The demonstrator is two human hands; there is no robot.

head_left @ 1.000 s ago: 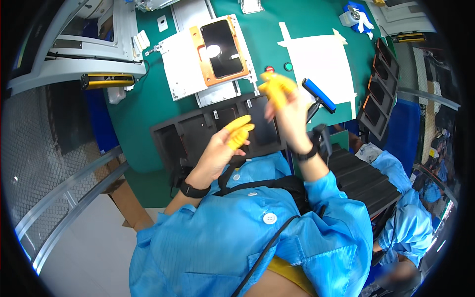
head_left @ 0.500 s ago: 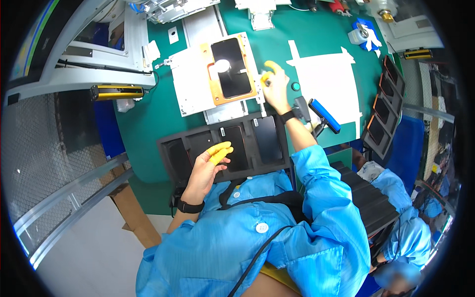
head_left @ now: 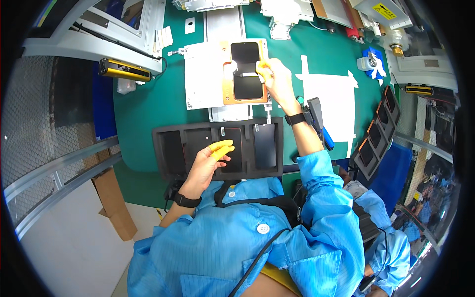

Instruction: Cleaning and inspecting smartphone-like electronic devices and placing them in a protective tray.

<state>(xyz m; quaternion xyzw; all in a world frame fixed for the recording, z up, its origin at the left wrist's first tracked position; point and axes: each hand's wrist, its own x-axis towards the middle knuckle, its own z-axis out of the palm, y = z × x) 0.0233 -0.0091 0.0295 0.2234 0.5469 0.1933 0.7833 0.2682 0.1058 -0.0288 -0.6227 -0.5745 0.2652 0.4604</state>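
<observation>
While I watch the head view, my right hand (head_left: pixel 278 83) reaches across the green table (head_left: pixel 158 106) to the dark glass panel (head_left: pixel 246 70) seated in the orange rectangular fixture frame (head_left: pixel 227 91); its yellow-capped fingers (head_left: pixel 262 67) pinch a small white tab at the panel's right edge. My left hand (head_left: pixel 205 163) rests, fingers loosely together, on the black compartmented plastic tray (head_left: pixel 168 143) nearer my body.

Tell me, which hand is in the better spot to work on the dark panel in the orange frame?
The right hand, probably. Its fingertips touch the edge of the dark panel in the orange frame. The left hand rests nearer the body, over the black tray.
</observation>
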